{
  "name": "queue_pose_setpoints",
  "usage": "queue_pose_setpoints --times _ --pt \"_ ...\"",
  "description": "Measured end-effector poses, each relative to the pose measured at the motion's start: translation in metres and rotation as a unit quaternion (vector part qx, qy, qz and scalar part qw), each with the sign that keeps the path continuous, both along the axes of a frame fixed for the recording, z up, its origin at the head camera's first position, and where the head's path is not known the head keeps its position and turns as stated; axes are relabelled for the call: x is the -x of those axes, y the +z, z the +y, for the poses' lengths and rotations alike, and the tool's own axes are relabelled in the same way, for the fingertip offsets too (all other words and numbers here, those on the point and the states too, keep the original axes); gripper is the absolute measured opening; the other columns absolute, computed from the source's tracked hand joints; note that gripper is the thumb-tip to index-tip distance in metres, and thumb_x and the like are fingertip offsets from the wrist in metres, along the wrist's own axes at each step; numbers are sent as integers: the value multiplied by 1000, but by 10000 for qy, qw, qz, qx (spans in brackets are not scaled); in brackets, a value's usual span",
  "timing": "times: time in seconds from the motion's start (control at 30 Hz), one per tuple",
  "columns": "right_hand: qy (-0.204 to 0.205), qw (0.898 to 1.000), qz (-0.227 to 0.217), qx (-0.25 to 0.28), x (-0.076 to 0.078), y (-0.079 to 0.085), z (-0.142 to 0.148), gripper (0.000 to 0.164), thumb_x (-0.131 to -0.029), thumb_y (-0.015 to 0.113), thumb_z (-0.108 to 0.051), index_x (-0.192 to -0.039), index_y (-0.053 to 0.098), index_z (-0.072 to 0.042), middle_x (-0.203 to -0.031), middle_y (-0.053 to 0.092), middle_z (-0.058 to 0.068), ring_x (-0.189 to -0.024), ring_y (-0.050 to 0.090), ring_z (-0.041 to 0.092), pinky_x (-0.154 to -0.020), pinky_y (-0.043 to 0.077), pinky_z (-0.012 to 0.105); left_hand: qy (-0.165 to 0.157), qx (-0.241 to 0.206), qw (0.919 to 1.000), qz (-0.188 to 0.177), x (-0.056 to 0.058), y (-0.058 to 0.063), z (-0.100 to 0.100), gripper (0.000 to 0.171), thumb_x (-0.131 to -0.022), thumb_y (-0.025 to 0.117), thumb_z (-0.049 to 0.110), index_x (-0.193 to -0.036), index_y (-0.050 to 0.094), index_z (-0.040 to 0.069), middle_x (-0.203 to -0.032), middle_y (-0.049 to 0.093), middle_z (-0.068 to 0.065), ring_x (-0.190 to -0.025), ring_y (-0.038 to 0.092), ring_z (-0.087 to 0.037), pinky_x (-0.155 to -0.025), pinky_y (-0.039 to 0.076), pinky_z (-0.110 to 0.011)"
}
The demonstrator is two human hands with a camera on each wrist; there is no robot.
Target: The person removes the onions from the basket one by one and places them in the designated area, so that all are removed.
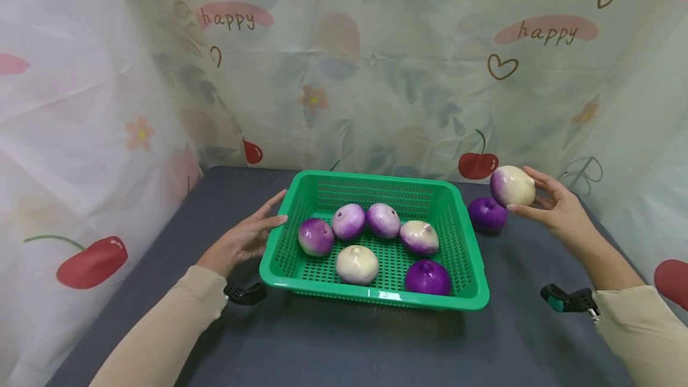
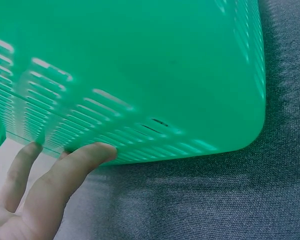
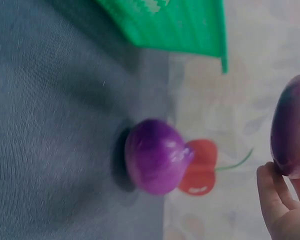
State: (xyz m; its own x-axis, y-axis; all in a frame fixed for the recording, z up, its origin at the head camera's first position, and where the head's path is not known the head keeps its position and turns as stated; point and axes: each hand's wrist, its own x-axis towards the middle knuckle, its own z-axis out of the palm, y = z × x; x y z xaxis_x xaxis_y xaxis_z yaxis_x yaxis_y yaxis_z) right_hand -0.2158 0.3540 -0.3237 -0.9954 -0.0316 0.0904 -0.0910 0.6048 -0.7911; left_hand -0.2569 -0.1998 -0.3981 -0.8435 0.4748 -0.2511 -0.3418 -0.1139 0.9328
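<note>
My left hand [image 1: 244,240] holds the left rim of a green plastic basket [image 1: 371,298], thumb at the rim. In the left wrist view its fingertips touch the slotted outer wall [image 2: 155,90]. Inside the basket lie several glossy onions: purple-and-white ones, a mostly white onion [image 1: 357,265] and a deep purple onion [image 1: 427,278]. Beyond the basket's right side, my right hand [image 1: 556,205] grips a white-and-purple onion [image 1: 513,186] between thumb and fingers, raised above the table. Below it a purple onion [image 1: 487,214] rests on the table, tip sideways in the right wrist view.
A dark grey cloth [image 1: 365,351] covers the table under the basket. White curtains [image 1: 376,76] printed with cherries, hearts and words hang close behind the table and along both sides. A black wrist camera mount [image 1: 567,299] sits below the right wrist.
</note>
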Motion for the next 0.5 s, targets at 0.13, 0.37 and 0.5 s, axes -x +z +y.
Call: queue_pose_setpoints --times 0.13,0.37,0.5 --pt "-263 9996 -98 4 10 -7 6 83 -92 66 -34 -156 13 -31 -156 18 22 -135 33 49 -99 38 58 -16 0 10000 -9 0 0 0 68 -104 44 17 -153 6 45 -156 18 -24 -108 62 -26 -83 54 -51" --pt "-479 9987 -142 -52 24 -18 19 87 -92 66 -36 -157 11 -21 -157 14 26 -132 36 45 -90 44 34 0 -26 10000 -25 0 0 0 68 -104 44 17 -153 6 45 -157 17 -23 -108 62 -26 -83 54 -51" --pt "-619 9979 -152 -83 29 -24 27 89 -91 67 -36 -157 10 -16 -157 13 28 -132 35 48 -74 39 13 8 -13 10000 -42 -1 1 0 68 -104 43 17 -153 5 46 -157 16 -22 -110 61 -27 -83 54 -51"
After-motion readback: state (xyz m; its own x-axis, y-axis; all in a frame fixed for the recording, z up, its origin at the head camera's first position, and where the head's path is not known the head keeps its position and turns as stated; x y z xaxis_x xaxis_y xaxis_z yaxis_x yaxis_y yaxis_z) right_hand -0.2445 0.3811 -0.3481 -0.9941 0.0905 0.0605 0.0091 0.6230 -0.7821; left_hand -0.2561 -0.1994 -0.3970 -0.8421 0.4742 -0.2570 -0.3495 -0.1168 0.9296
